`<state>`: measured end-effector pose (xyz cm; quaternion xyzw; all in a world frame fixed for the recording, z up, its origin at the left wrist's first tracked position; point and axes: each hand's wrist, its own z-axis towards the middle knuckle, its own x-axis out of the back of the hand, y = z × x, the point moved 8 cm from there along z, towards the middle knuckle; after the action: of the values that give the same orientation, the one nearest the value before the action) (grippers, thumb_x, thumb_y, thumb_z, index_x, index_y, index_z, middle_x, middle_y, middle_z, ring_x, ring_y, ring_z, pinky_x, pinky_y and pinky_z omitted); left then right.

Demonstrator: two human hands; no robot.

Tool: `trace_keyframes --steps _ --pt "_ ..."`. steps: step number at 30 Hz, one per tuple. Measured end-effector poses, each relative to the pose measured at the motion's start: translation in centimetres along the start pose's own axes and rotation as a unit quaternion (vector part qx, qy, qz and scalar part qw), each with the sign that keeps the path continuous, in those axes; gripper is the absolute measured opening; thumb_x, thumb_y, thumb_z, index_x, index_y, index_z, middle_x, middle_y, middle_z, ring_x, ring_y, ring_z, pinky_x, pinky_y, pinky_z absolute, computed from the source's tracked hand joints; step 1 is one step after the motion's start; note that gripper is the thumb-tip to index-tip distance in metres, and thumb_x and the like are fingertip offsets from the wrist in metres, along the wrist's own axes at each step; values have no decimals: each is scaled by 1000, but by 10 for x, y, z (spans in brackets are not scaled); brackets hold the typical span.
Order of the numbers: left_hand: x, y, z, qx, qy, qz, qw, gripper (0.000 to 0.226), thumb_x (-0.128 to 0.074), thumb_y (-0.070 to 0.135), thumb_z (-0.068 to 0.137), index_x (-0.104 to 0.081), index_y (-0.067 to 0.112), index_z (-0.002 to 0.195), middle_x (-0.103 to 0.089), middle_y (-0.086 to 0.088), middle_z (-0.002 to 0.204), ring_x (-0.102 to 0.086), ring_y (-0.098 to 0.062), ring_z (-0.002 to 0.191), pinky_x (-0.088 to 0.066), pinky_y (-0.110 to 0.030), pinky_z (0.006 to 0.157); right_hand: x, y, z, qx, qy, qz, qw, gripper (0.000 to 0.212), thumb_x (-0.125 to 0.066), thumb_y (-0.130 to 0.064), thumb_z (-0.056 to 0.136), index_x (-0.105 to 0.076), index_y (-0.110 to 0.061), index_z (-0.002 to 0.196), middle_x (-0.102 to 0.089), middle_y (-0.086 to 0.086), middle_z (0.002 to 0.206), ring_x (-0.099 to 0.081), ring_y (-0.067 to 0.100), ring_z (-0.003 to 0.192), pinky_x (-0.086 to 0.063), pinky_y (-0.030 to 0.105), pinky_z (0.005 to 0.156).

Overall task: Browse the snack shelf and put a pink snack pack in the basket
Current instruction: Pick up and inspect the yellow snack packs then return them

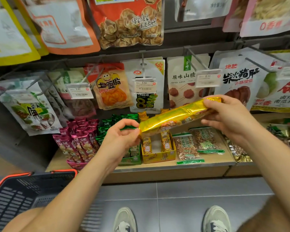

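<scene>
A long gold snack pack (174,115) is held slanted in front of the shelf. My left hand (120,136) pinches its lower left end. My right hand (228,116) grips its upper right end. Several pink snack packs (79,139) stand in a pink box at the left of the low shelf, just left of my left hand. The dark basket with an orange rim (23,190) hangs at the lower left, near my left forearm.
Green packs (107,126) and a yellow display box (159,154) stand beside the pink ones. Bags of peanuts (187,148) lie to the right. Snack bags and price tags hang on hooks above. Grey floor tiles and two shoes show below.
</scene>
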<state>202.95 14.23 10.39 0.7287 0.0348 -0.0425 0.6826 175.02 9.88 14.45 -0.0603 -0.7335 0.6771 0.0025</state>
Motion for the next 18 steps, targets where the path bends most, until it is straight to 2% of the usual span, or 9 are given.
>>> trace_keyframes --steps 2,4,7,10,12,15,18 --pt "3 2 2 -5 23 -10 1000 7 -69 19 80 -72 15 85 -72 -6 75 -66 -17 67 -55 -22 64 2 3 0 -8 13 14 1000 5 -58 -13 96 -63 -14 96 -69 11 96 -71 18 81 -59 25 61" --pt "3 -1 2 3 25 9 1000 31 -71 36 72 -72 9 89 -74 -8 79 -70 -19 72 -57 -23 67 4 4 1 -12 23 41 999 6 -57 -10 96 -63 -11 96 -69 13 98 -70 21 89 -60 27 64" --pt "4 -8 3 31 14 56 998 35 -73 44 66 -75 12 80 -75 -11 86 -72 -20 83 -58 -27 77 3 5 0 -23 23 67 997 7 -57 -6 95 -64 -7 96 -68 13 96 -70 21 89 -61 30 65" --pt "2 -10 2 48 -21 110 993 18 -69 36 81 -75 20 73 -69 -3 88 -66 -12 83 -56 -25 75 2 8 0 -42 7 83 996 10 -57 -2 94 -65 -7 96 -70 10 89 -72 20 82 -60 30 63" --pt "7 -11 3 50 -12 106 993 25 -63 21 91 -71 24 67 -60 -1 81 -59 -8 72 -53 -21 65 1 10 -1 -58 -10 104 993 14 -56 1 93 -66 -7 98 -71 10 86 -73 19 78 -61 33 66" --pt "18 -11 5 80 38 0 996 27 -58 10 94 -67 17 69 -58 -2 73 -58 -10 58 -53 -21 53 -3 7 -3 -60 -54 157 984 24 -53 10 86 -65 -8 99 -70 10 87 -73 23 83 -61 37 75" --pt "28 -10 6 94 98 -66 989 18 -54 11 97 -63 8 82 -62 -5 65 -63 -12 54 -54 -20 49 -8 6 -5 -54 -101 171 979 40 -54 20 63 -68 -12 84 -69 10 93 -72 26 89 -61 36 76"
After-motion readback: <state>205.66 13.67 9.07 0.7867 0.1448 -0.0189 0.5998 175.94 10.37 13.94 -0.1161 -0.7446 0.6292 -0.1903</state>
